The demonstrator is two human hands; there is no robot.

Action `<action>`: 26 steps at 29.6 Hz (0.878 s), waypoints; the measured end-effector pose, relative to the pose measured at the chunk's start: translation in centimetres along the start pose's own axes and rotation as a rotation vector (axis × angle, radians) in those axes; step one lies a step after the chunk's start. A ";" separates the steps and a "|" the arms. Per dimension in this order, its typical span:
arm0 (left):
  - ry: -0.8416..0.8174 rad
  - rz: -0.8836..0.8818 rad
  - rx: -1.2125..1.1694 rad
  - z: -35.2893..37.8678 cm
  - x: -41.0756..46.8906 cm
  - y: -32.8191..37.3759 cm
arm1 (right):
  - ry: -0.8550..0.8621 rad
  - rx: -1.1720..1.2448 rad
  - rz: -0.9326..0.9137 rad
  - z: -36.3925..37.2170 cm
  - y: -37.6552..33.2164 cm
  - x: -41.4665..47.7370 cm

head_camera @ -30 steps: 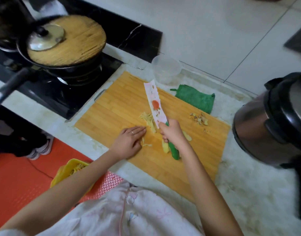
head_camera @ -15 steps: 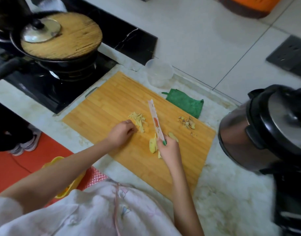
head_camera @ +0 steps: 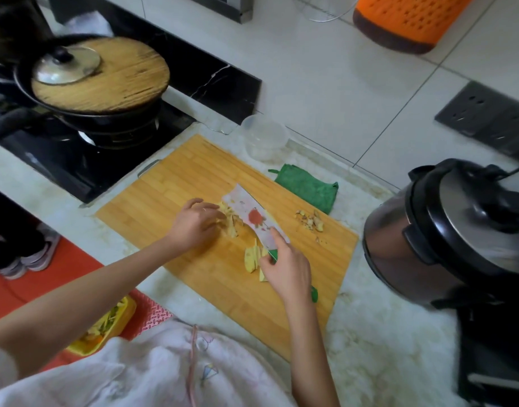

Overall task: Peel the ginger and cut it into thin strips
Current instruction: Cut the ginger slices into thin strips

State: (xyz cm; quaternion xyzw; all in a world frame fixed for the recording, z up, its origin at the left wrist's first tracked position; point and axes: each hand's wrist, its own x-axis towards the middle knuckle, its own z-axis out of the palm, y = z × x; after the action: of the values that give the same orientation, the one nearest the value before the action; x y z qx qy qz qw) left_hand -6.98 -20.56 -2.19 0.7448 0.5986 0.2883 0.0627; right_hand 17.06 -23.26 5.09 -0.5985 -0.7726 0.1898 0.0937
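A bamboo cutting board (head_camera: 176,183) lies on the counter. My right hand (head_camera: 287,270) grips the green handle of a white patterned knife (head_camera: 254,217), whose blade is tilted flat over the board. A pile of cut ginger strips (head_camera: 230,221) sits just left of the blade. My left hand (head_camera: 193,223) has its fingers curled on that pile. Peeled ginger slices (head_camera: 251,258) lie beside my right hand. Ginger peel scraps (head_camera: 309,220) sit at the board's right side.
A covered black wok (head_camera: 100,80) stands on the stove at the left. A clear plastic container (head_camera: 265,138) and a green cloth (head_camera: 308,186) lie behind the board. A rice cooker (head_camera: 446,230) stands at the right. A yellow bin (head_camera: 105,327) sits below the counter.
The knife blade has tipped from upright on its edge to lying flatter, its face up. My left hand has moved closer onto the ginger strips. The camera has shifted.
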 end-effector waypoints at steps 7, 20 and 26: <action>0.272 -0.222 -0.315 -4.4 3.3 2.9 | 0.116 -0.140 -0.155 -1.0 0.0 -0.1; -0.347 -0.250 -0.643 -4.8 6.7 4.2 | 0.276 -0.252 -0.311 0.2 -0.3 0.1; -0.345 -0.370 -0.490 -3.9 7.1 1.1 | 0.308 -0.161 -0.041 0.5 1.7 -1.7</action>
State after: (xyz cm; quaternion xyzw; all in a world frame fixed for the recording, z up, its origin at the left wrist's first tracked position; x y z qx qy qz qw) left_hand -7.15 -15.29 4.01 0.6241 0.6170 0.2773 0.3910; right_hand 18.89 -24.58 4.11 -0.6100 -0.7740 0.0314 0.1668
